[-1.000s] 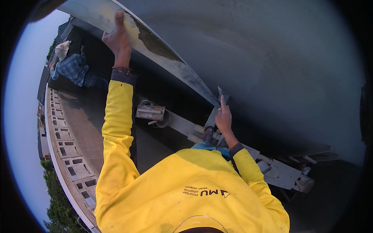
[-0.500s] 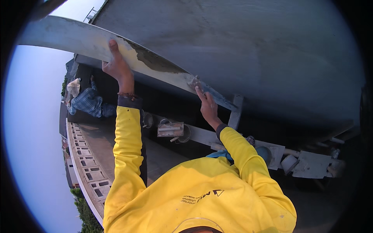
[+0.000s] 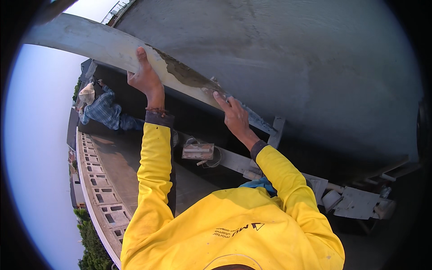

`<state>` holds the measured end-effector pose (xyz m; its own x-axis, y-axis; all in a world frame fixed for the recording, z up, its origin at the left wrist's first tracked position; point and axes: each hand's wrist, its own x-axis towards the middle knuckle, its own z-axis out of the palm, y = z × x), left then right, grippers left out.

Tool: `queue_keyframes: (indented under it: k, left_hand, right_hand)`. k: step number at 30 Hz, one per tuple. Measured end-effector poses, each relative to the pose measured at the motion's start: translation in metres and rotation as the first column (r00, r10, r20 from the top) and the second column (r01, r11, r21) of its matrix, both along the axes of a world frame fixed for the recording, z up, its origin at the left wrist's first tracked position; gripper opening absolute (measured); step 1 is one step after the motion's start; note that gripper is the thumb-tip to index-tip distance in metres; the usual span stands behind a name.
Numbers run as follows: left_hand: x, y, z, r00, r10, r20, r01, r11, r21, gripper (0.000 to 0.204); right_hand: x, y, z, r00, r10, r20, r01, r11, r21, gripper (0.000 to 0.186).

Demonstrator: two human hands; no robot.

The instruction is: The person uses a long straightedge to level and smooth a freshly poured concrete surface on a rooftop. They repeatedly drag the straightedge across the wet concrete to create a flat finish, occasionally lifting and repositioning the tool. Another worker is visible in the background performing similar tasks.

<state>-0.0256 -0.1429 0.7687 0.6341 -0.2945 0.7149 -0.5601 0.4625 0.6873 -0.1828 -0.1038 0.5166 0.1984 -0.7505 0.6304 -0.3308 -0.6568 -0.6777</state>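
A long pale board (image 3: 96, 38) slants across the grey wall from upper left to centre, with wet dark mortar (image 3: 180, 71) smeared along its upper edge. My left hand (image 3: 148, 78) grips this board, its thumb lying on the face and its other fingers partly hidden. Lower along the same board, my right hand (image 3: 236, 118) is closed, one finger reaching along the mortar's lower end. Something small and mortar-covered (image 3: 214, 81) shows just beyond its fingertips; I cannot tell its kind. Past that hand, the board's end meets a pale upright piece (image 3: 276, 130).
Below my arms, a plank (image 3: 231, 161) carries a mortar-stained float (image 3: 198, 151) beside a bucket (image 3: 215, 158). Farther right are a white container (image 3: 332, 200) and a flat grey sheet (image 3: 357, 202). Another person (image 3: 103, 110) works at left, near a patterned parapet (image 3: 105, 195).
My right hand has slid up and left along the board, toward my left hand. My left hand keeps its place on the board. The whole view has shifted slightly.
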Motion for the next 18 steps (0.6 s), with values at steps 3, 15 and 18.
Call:
queue_keyframes:
  k: [3, 15, 18]
  left_hand:
    - [0.009, 0.000, -0.003, 0.998, 0.055, 0.035, -0.055, 0.998, -0.007, 0.057]
    - [0.025, 0.004, -0.007, 0.995, 0.088, -0.039, -0.087, 0.996, 0.025, 0.061]
    - [0.028, 0.007, -0.007, 0.994, 0.111, -0.022, -0.111, 0.994, 0.022, 0.064]
  right_hand:
    - [-0.002, -0.003, 0.006, 1.000, 0.027, -0.012, -0.027, 1.000, 0.001, 0.076]
    - [0.016, -0.001, 0.019, 0.998, 0.064, 0.022, -0.065, 0.998, 0.018, 0.079]
    - [0.021, -0.001, 0.026, 0.995, 0.084, 0.053, -0.085, 0.996, 0.011, 0.079]
